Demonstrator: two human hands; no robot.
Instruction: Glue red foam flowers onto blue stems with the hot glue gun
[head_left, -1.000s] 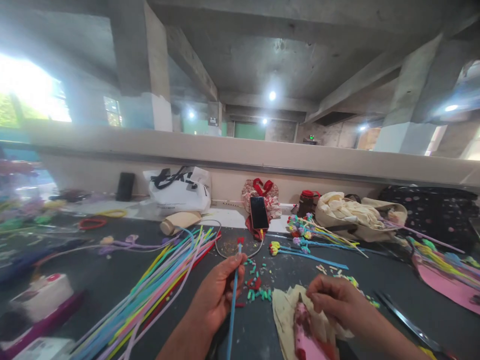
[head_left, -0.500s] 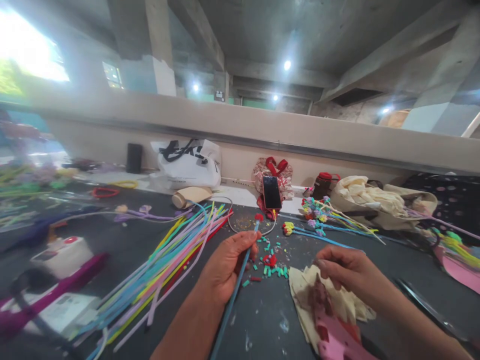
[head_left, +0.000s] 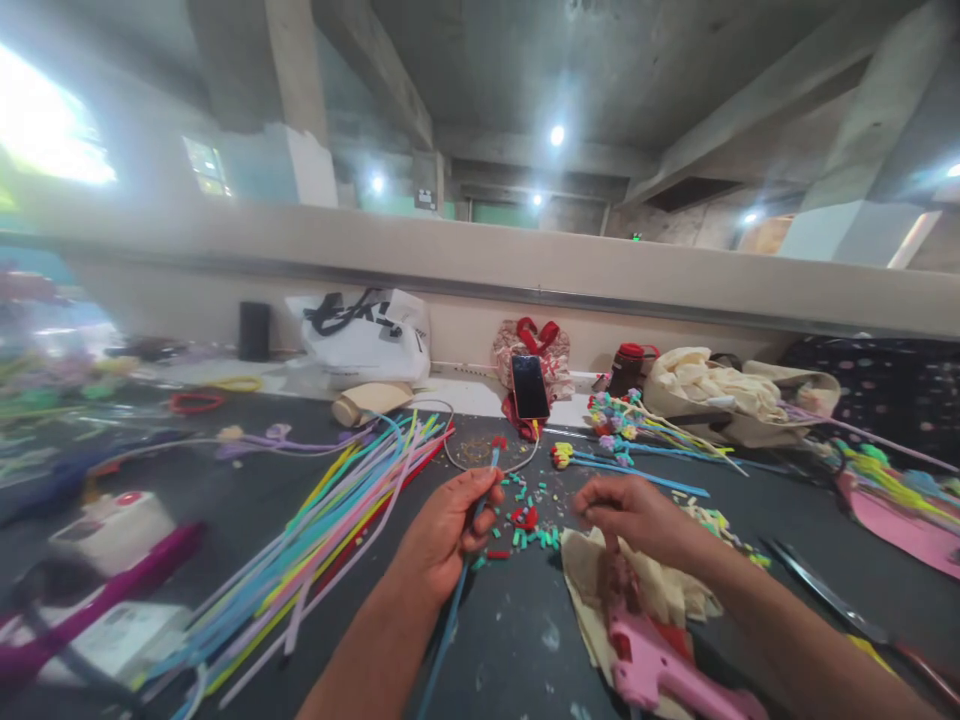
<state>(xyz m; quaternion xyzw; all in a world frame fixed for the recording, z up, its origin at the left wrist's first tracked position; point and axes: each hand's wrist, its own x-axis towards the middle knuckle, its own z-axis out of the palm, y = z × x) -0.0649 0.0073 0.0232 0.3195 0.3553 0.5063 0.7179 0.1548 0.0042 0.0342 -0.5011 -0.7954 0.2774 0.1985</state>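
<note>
My left hand (head_left: 456,525) is closed around a blue pipe cleaner (head_left: 448,640), its thumb and fingers pinching near the upper end. A small red piece (head_left: 499,442) sits at that tip. To the right, my right hand (head_left: 637,515) is over a pale cloth (head_left: 589,590), fingers curled together; anything between the fingertips is hidden. Under it lies a pink glue gun (head_left: 652,660), partly on the cloth. Between the hands are scattered short teal cut pieces (head_left: 525,540) and a small red cluster (head_left: 525,517).
Many coloured pipe cleaners (head_left: 330,540) lie in a bundle at left. A phone (head_left: 530,387) leans against a patterned bag (head_left: 559,355) at the back. Finished-looking flower stems (head_left: 622,420) lie back right. Scissors (head_left: 825,590) rest at far right, and a white bag (head_left: 367,340) stands behind.
My right hand has moved left and slightly up, toward the small cut pieces. My left hand keeps hold of the blue pipe cleaner. The whole view has shifted a little.
</note>
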